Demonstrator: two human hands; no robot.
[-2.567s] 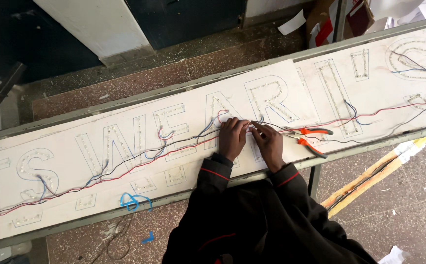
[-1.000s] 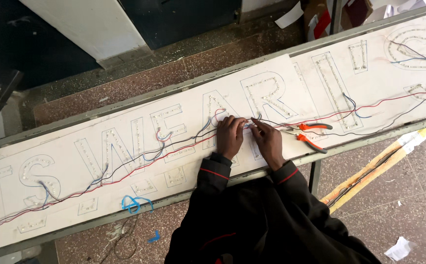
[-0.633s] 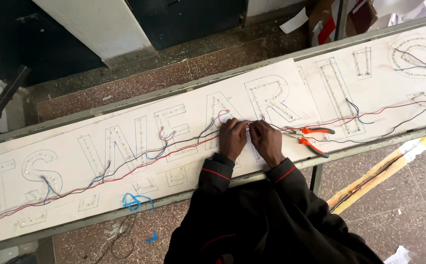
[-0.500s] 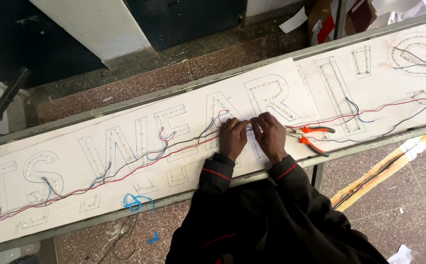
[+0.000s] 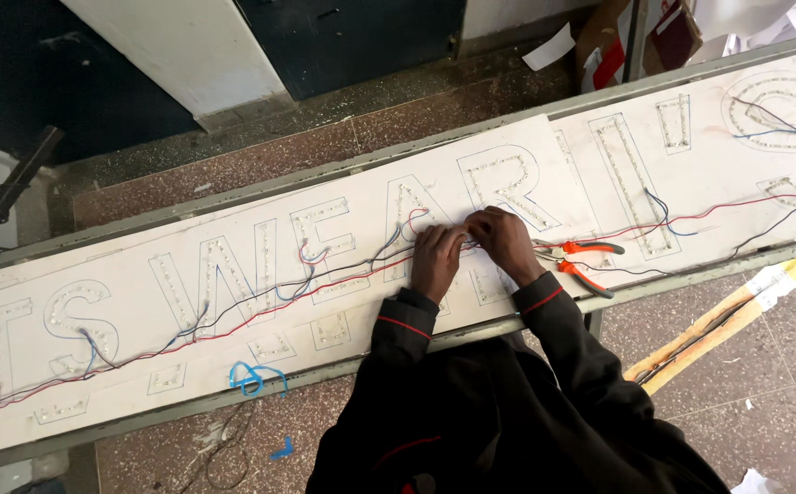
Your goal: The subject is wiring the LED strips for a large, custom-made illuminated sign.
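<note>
A long white sign panel (image 5: 187,357) with outlined letters lies across a metal frame. Red, black and blue wires (image 5: 261,316) run along its length. My left hand (image 5: 436,261) and my right hand (image 5: 505,242) are close together on the panel, fingertips pinching the wires between two letters. Both wrists are in dark sleeves with a red stripe. Orange-handled pliers (image 5: 581,261) lie on the panel just right of my right hand.
A loose blue wire loop (image 5: 251,377) hangs at the panel's near edge. A wooden strip (image 5: 718,325) leans below the frame at right. Wire scraps lie on the speckled floor (image 5: 233,439). A dark doorway and white wall stand behind the panel.
My hands stay at the same spot on the wires, fingers shifting slightly. The camera view wobbles a little; the pliers have not moved.
</note>
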